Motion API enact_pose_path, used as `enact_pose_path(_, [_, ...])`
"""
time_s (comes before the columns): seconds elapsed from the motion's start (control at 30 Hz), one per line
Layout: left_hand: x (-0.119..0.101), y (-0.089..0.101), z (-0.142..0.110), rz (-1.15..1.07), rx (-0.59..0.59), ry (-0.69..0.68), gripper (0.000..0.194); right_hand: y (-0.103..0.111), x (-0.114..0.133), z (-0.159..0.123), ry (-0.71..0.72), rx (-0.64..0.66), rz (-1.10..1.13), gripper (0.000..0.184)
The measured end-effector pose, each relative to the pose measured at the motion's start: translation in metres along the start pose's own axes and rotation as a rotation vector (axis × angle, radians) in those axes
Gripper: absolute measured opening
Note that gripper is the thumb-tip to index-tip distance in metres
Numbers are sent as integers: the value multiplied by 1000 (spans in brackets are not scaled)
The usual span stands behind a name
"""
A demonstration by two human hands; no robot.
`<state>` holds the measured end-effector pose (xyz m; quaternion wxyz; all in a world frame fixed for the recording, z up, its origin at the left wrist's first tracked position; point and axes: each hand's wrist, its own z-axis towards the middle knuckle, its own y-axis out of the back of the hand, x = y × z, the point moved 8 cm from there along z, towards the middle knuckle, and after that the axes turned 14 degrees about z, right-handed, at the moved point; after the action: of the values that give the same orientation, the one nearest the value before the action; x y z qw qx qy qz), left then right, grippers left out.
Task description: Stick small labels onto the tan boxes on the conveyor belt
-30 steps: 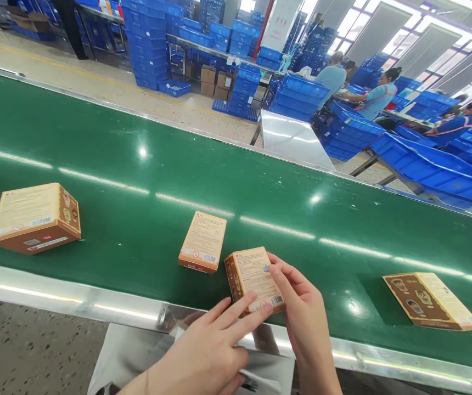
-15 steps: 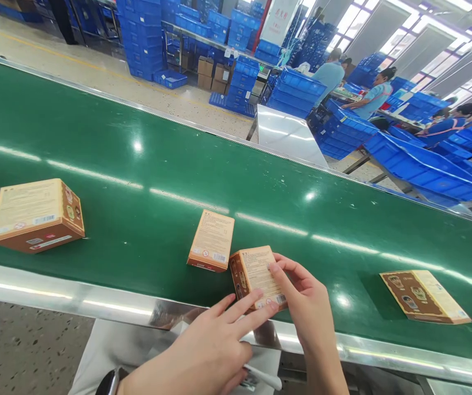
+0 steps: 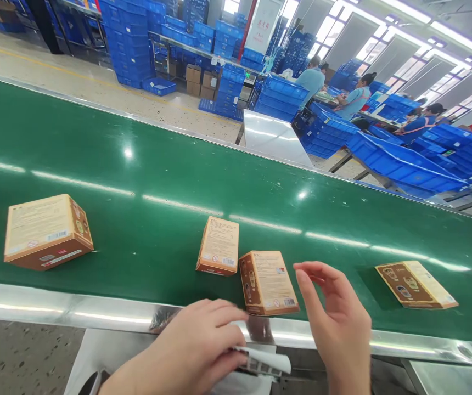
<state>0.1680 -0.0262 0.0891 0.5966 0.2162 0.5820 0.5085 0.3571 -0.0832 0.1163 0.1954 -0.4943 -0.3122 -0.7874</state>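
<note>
A brown and cream carton (image 3: 275, 282) lies on the green conveyor belt, with a small reddish label on its text-covered face. Just to its right is my right hand (image 3: 337, 315), apart from the carton, thumb and index tips drawn together with nothing visible between them. My left hand (image 3: 198, 340) is at the belt's near edge, below the carton. Its thumb and fingers pinch a curled white sheet (image 3: 271, 362) with dark printed marks, perhaps a label sheet. A similar carton (image 3: 219, 244) stands close by on the left.
More cartons sit on the belt: one at the left (image 3: 42, 230), another at the right (image 3: 415, 285). A metal rail (image 3: 26, 304) borders the near side. Beyond the belt are stacked blue crates (image 3: 124, 44), a metal table (image 3: 273, 134) and several people at benches.
My right hand has let go of the carton and moved right. My left hand has drawn back from it, toward me. The reddish label now shows on its face.
</note>
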Motion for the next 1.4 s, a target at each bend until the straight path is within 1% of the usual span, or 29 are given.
enact_pose_path(0.03, [6,4,-2,-36,22,70,10,-7,10,-5,40,144,-1,16])
enact_pose_path(0.07, [11,7,-3,-73,53,139,8,-18,19,-12,72,318,15,12])
enact_pose_path(0.1, [15,9,-4,-108,89,200,7,-29,26,-21,97,491,38,11])
enact_pose_path(0.13, [17,10,-5,-141,127,251,7,-39,32,-31,118,639,62,13])
enact_pose_path(0.17, [19,11,-6,-173,162,291,7,-47,36,-39,135,745,79,17])
enact_pose_path(0.2, [20,11,-6,-200,192,329,6,-52,37,-44,148,797,90,21])
enact_pose_path(0.23, [22,11,-7,-215,223,373,6,-55,36,-46,157,802,91,23])
enact_pose_path(0.3, [29,10,-10,-199,287,471,8,-58,31,-46,172,758,65,26])
enact_pose_path(0.37, [36,10,-13,-140,334,530,3,-59,27,-46,208,736,8,29])
enact_pose_path(0.47, [38,12,-14,-39,337,508,14,-64,34,-49,339,755,-71,29])
enact_pose_path(0.6, [34,11,-14,37,329,455,18,-69,57,-50,535,723,-104,22])
enact_pose_path(0.7, [32,10,-14,61,339,451,19,-71,66,-52,603,686,-123,19])
enact_pose_path(0.77, [34,10,-13,59,354,475,18,-69,68,-54,600,683,-111,19])
enact_pose_path(0.83, [37,11,-14,46,373,513,18,-67,63,-54,524,720,-55,19])
enact_pose_path(0.87, [39,12,-15,41,382,532,18,-65,57,-50,442,729,-5,17])
enact_pose_path(0.9, [41,12,-16,37,384,547,16,-62,49,-43,333,697,60,14])
enact_pose_path(0.93, [42,12,-17,30,380,553,15,-56,38,-32,205,615,135,11])
enact_pose_path(0.97, [42,11,-16,11,366,538,13,-48,24,-20,74,482,218,10])
enact_pose_path(1.03, [35,9,-11,-63,299,429,8,-31,-7,2,-144,145,378,15])
enact_pose_path(1.07, [30,8,-6,-100,256,343,7,-27,-20,10,-211,4,451,21])
enact_pose_path(1.1, [24,7,-1,-125,216,251,7,-28,-31,17,-255,-69,506,27])
enact_pose_path(1.13, [18,6,4,-132,183,162,7,-31,-40,22,-287,-114,541,33])
enact_pose_path(1.2, [9,6,14,-102,143,30,8,-39,-51,31,-318,-146,549,43])
enact_pose_path(1.27, [3,6,22,-58,128,-40,9,-46,-55,34,-328,-141,524,56])
enact_pose_path(1.33, [2,9,27,-24,126,-64,10,-53,-55,33,-339,-88,520,73])
enact_pose_path(1.4, [2,10,26,-7,139,-67,10,-63,-53,28,-369,4,543,84])
